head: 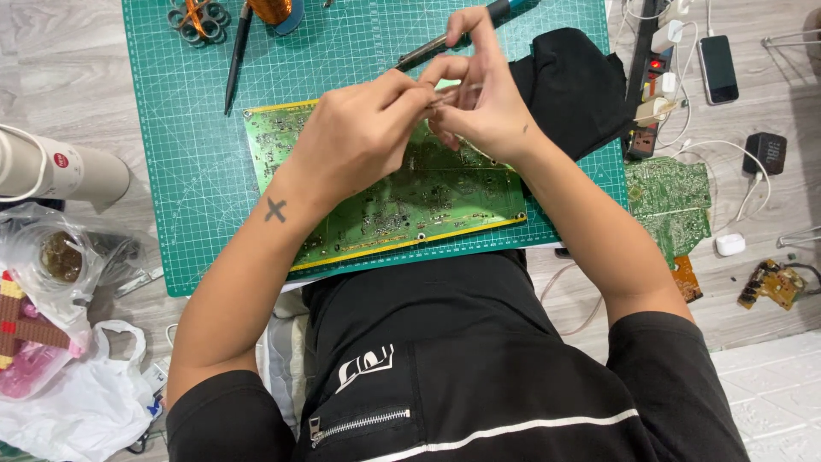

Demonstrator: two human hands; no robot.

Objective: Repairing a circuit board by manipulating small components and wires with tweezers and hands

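Green circuit board (402, 192) lies flat on a green cutting mat (171, 171), rotated a bit: long axis runs from upper left to lower right, yellow-edged near side toward the person's lap. Both hands meet above the board's upper middle.

Right hand (487, 103): fingers bunched, index raised and curled, holding a soldering iron (445, 41). Iron's long axis goes diagonally, blue handle end toward top right of the mat, darker barrel slanting down-left into the hands. Tip hidden behind fingers, so can't tell if it touches the board.

Left hand (363, 133): thumb and fingertips pressed together, pinching something thin and pale right beside the right fingers; too small to say what. Cross-shaped mark on left forearm.

Around: black pen-like tool (237, 56) near-vertical on mat's upper left, w/ small copper-coloured spool (274, 10) and ring-shaped orange item (198, 17) at the top edge. Black cloth (577, 85) to the right of the hands, overlapping mat edge. Further right on the floor: power strip (650, 81), phone (718, 68), second green board (671, 201), white earbud case (729, 245). Left side: white cylinder (60, 171), plastic bags (68, 402).
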